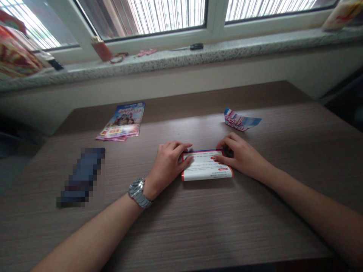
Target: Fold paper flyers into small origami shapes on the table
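Observation:
Between my two hands a folded leaflet (202, 169) lies near the middle of the table, its white side with printed lines and a red border facing up. My left hand (171, 160), with a metal watch (140, 192) on its wrist, pinches the leaflet's left end, thumb on top. At the right end, the thumb of my right hand (236, 155) presses on the paper while its fingers curl at the far edge. Beyond my right hand stands a folded blue and pink paper (241, 121), partly upright.
A small stack of colourful leaflets (124, 121) lies at the far left of the table (181, 234). Nearer on the left is a dark pixelated object (82, 177). On the stone windowsill (241, 47) sit a red box (102, 50), a black-handled tool (196, 46) and bags.

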Demonstrator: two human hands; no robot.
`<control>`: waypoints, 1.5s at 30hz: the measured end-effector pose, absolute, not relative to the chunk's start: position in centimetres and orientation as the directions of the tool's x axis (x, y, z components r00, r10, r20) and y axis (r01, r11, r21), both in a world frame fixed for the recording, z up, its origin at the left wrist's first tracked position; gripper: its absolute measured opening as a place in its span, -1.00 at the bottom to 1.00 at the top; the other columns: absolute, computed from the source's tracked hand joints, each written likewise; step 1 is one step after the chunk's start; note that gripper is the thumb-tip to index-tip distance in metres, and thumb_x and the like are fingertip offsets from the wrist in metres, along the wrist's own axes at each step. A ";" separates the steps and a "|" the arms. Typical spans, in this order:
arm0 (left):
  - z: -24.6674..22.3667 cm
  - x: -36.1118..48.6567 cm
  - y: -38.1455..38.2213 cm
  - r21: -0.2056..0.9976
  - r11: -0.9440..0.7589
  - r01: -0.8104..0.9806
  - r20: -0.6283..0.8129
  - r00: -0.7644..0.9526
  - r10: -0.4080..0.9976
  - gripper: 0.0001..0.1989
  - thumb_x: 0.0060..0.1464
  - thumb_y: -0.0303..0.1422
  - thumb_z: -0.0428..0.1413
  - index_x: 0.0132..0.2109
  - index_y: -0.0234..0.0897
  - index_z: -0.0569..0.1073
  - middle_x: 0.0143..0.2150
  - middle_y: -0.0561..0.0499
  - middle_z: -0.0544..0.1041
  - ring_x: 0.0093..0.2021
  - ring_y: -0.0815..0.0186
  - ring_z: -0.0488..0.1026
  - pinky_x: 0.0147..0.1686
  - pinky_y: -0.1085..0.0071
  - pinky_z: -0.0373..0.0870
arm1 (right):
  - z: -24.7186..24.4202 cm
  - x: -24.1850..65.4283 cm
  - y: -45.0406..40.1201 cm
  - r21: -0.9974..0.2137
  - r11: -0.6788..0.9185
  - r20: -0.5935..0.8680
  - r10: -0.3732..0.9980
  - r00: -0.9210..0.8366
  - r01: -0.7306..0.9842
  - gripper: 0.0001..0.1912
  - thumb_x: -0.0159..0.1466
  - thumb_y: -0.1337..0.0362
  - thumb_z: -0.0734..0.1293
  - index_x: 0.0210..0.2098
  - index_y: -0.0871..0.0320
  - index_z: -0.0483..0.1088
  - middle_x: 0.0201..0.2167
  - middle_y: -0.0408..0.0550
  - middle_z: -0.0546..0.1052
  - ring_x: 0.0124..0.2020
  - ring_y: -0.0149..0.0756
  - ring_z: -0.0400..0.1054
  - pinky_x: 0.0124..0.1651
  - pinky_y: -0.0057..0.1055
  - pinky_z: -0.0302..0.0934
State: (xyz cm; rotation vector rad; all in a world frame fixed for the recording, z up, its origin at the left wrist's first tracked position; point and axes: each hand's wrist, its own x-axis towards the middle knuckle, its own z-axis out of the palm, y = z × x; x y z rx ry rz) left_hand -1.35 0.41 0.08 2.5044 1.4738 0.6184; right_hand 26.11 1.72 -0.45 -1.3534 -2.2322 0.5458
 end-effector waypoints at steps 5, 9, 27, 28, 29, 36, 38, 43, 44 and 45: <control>0.0 -1.4 0.5 0.345 -0.497 0.796 0.272 0.422 0.865 -0.68 0.25 -0.28 0.23 0.14 -0.11 0.50 0.01 -0.03 0.58 0.00 0.13 0.46 -0.04 0.21 0.25 | -0.6 26.1 1.8 -0.549 0.455 0.208 0.887 -0.413 0.701 -0.81 0.27 0.18 0.45 -0.23 0.15 0.44 -0.26 -0.05 0.41 -0.29 -0.24 0.35 -0.22 -0.29 0.27; -0.2 -1.4 0.6 0.338 -0.503 0.796 0.276 0.427 0.861 -0.68 0.25 -0.28 0.23 0.13 -0.11 0.51 0.00 -0.04 0.58 -0.01 0.13 0.46 -0.05 0.21 0.25 | -0.5 26.0 1.8 -0.547 0.457 0.212 0.886 -0.412 0.701 -0.82 0.27 0.21 0.46 -0.24 0.15 0.44 -0.27 -0.06 0.41 -0.29 -0.23 0.35 -0.22 -0.29 0.26; 0.0 -1.3 0.6 0.339 -0.488 0.804 0.271 0.413 0.869 -0.68 0.25 -0.30 0.23 0.13 -0.12 0.50 0.00 -0.02 0.58 -0.02 0.15 0.48 -0.07 0.23 0.26 | -0.4 25.9 1.7 -0.533 0.459 0.220 0.887 -0.407 0.711 -0.82 0.28 0.20 0.45 -0.25 0.16 0.43 -0.27 -0.05 0.42 -0.28 -0.22 0.36 -0.21 -0.28 0.25; 0.0 -1.3 0.6 0.341 -0.485 0.805 0.270 0.410 0.871 -0.68 0.25 -0.31 0.23 0.13 -0.12 0.51 0.00 -0.02 0.58 -0.02 0.15 0.48 -0.07 0.23 0.26 | -0.4 25.9 1.7 -0.532 0.460 0.221 0.886 -0.408 0.711 -0.83 0.28 0.20 0.45 -0.25 0.16 0.43 -0.27 -0.05 0.42 -0.28 -0.22 0.36 -0.21 -0.29 0.25; 0.1 -1.3 0.6 0.343 -0.483 0.806 0.270 0.408 0.872 -0.69 0.25 -0.31 0.23 0.12 -0.12 0.51 -0.01 -0.02 0.58 -0.02 0.16 0.48 -0.07 0.23 0.26 | -0.4 26.0 1.7 -0.533 0.460 0.220 0.886 -0.409 0.710 -0.83 0.28 0.20 0.45 -0.25 0.16 0.43 -0.28 -0.06 0.42 -0.28 -0.23 0.36 -0.21 -0.29 0.25; 0.2 -1.2 0.5 0.345 -0.479 0.807 0.262 0.407 0.875 -0.69 0.25 -0.30 0.23 0.12 -0.12 0.51 -0.01 -0.02 0.58 -0.02 0.15 0.48 -0.08 0.23 0.25 | -0.6 26.1 1.8 -0.536 0.463 0.220 0.884 -0.413 0.705 -0.82 0.30 0.16 0.43 -0.25 0.13 0.44 -0.28 -0.05 0.43 -0.28 -0.22 0.36 -0.23 -0.30 0.26; 0.2 -1.2 0.5 0.351 -0.480 0.804 0.262 0.407 0.875 -0.70 0.26 -0.29 0.22 0.12 -0.12 0.51 -0.01 -0.03 0.58 -0.03 0.15 0.48 -0.08 0.23 0.26 | -0.6 26.1 1.8 -0.537 0.469 0.229 0.881 -0.413 0.702 -0.82 0.29 0.15 0.43 -0.25 0.13 0.43 -0.28 -0.04 0.44 -0.29 -0.22 0.37 -0.23 -0.29 0.26; 0.1 -1.3 0.6 0.356 -0.483 0.800 0.266 0.409 0.873 -0.70 0.25 -0.30 0.22 0.11 -0.11 0.51 -0.01 -0.04 0.58 -0.03 0.15 0.48 -0.08 0.24 0.26 | -0.4 26.0 1.7 -0.531 0.482 0.253 0.875 -0.412 0.697 -0.84 0.27 0.18 0.44 -0.27 0.12 0.43 -0.29 -0.05 0.44 -0.30 -0.22 0.37 -0.24 -0.30 0.26; 0.1 -1.4 0.6 0.356 -0.483 0.800 0.266 0.409 0.873 -0.70 0.25 -0.30 0.22 0.11 -0.11 0.51 -0.01 -0.04 0.58 -0.03 0.15 0.48 -0.08 0.24 0.26 | -0.4 26.0 1.7 -0.531 0.482 0.252 0.875 -0.413 0.696 -0.84 0.27 0.19 0.44 -0.27 0.12 0.42 -0.29 -0.05 0.44 -0.30 -0.22 0.37 -0.23 -0.30 0.26; 0.0 -1.4 0.6 0.356 -0.483 0.800 0.266 0.409 0.873 -0.70 0.25 -0.30 0.22 0.12 -0.12 0.51 -0.01 -0.04 0.57 -0.03 0.16 0.48 -0.08 0.24 0.26 | -0.4 26.0 1.7 -0.532 0.481 0.249 0.875 -0.414 0.697 -0.84 0.27 0.19 0.44 -0.27 0.13 0.42 -0.29 -0.05 0.44 -0.30 -0.22 0.37 -0.24 -0.30 0.26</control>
